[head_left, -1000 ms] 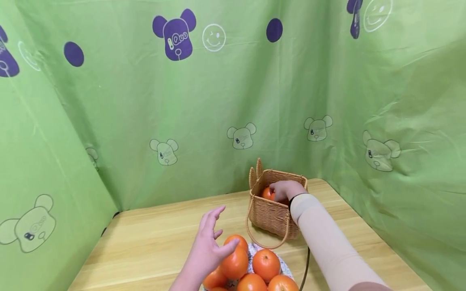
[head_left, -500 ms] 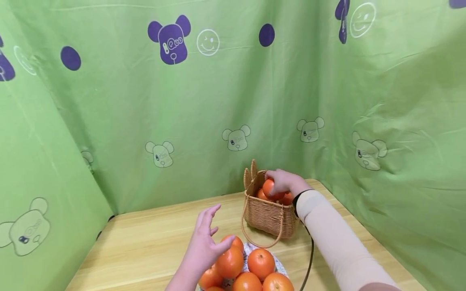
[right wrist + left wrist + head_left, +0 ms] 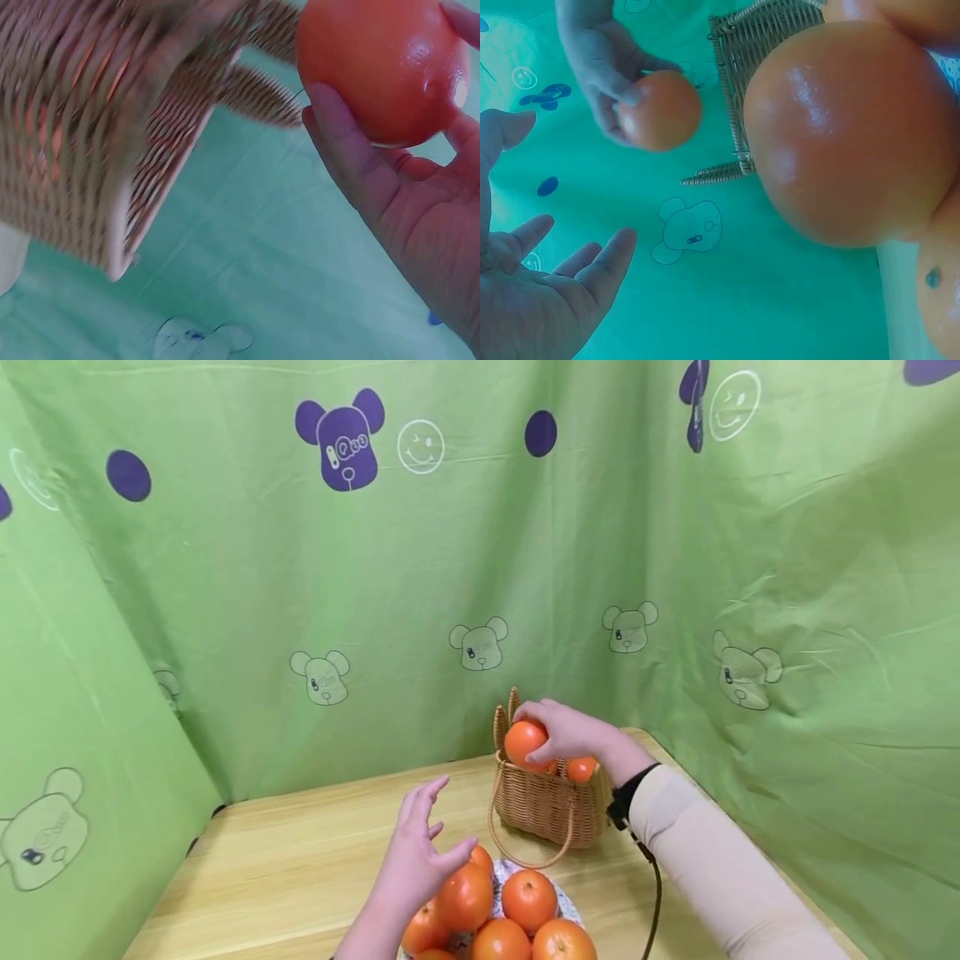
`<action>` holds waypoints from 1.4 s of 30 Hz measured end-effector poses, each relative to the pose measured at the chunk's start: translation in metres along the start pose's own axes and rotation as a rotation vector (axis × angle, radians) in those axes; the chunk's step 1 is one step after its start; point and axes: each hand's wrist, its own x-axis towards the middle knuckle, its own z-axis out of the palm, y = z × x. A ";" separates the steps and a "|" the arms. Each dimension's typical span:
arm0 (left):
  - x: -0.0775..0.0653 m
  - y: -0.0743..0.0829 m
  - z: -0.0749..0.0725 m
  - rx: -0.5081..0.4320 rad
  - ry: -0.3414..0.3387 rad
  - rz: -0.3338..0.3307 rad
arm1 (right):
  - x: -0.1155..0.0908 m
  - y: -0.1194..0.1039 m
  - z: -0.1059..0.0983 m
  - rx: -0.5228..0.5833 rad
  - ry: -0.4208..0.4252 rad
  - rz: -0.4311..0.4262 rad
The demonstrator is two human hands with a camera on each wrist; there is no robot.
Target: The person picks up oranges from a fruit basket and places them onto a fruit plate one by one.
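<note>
Above the mouth of a wicker basket (image 3: 540, 802), my right hand (image 3: 570, 731) grips an orange (image 3: 525, 742). The right wrist view shows my fingers curled round this orange (image 3: 382, 67), apart from the basket wall (image 3: 67, 150). Another orange (image 3: 581, 769) sits in the basket. My left hand (image 3: 420, 852) hovers beside a pile of oranges (image 3: 465, 897), its fingers spread and loosely bent, with nothing held. In the left wrist view the palm of my left hand (image 3: 540, 292) faces up near a large close orange (image 3: 847, 135).
The oranges lie on a patterned plate (image 3: 562, 902) at the front of the wooden table (image 3: 285, 852). The basket's looped handle (image 3: 528, 864) hangs forward towards the plate. Green printed cloth (image 3: 420, 552) closes off the back and sides. A black cable (image 3: 657, 893) trails from my right wrist.
My right hand has risen from inside the basket with an orange and shifted left over its rim. My left hand keeps its pose beside the plate. The head view has turned slightly right.
</note>
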 end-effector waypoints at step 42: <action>-0.003 0.000 0.011 0.061 0.041 0.062 | -0.044 -0.074 0.038 0.308 -0.101 -0.246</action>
